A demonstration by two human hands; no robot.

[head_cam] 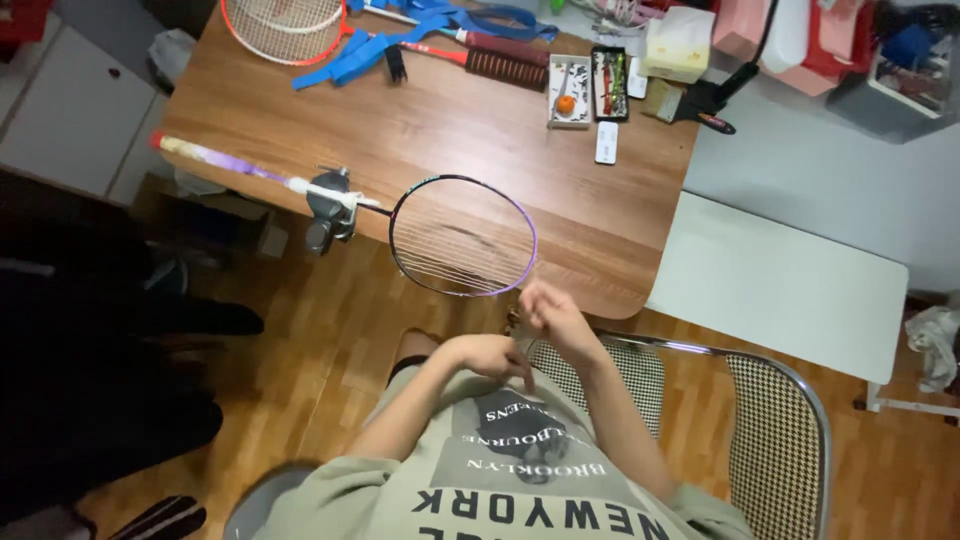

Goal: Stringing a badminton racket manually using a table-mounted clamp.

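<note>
Stringing work, seen from above: purple-framed badminton racket [462, 236] clamped by its shaft in a grey vise [328, 208] at the edge of the wooden table [440, 120], head overhanging toward the person. Right hand [553, 315] sits just below the frame's lower rim, fingers pinched together, apparently on a string too fine to make out. Left hand [492, 355] curled loosely near the chest; whether it holds anything, cannot tell. Judgement: keep the pull steady and in line with the string bed, frame braced. Second racket [285, 25], blue straps [400, 30] lie beyond.
</note>
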